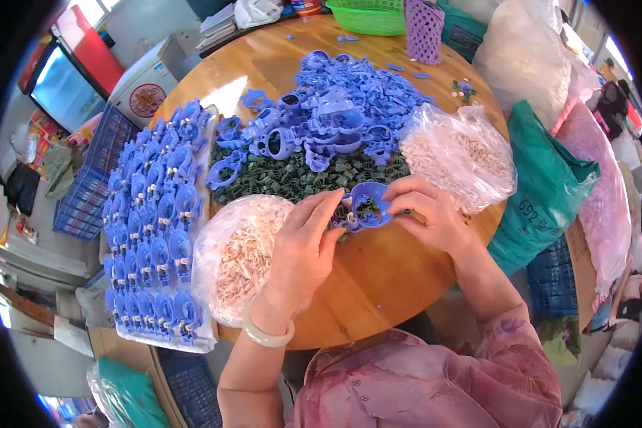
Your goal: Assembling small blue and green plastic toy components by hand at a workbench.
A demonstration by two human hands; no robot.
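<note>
Over the near edge of the heap of dark green plastic pieces, I hold up a blue plastic part with a round, ring-like cup. My left hand pinches its left end, where small dark bits show between thumb and fingers. On the other side, my right hand grips the rim of the cup with thumb and bent fingers. A clear bag of small pale pieces lies beside my left wrist. Another clear bag of pale pieces sits beyond my right hand.
A pile of blue plastic parts covers the middle of the round wooden table. At left, a white tray carries rows of blue parts. A green basket and purple woven holder stand far back. Green sacks crowd the right.
</note>
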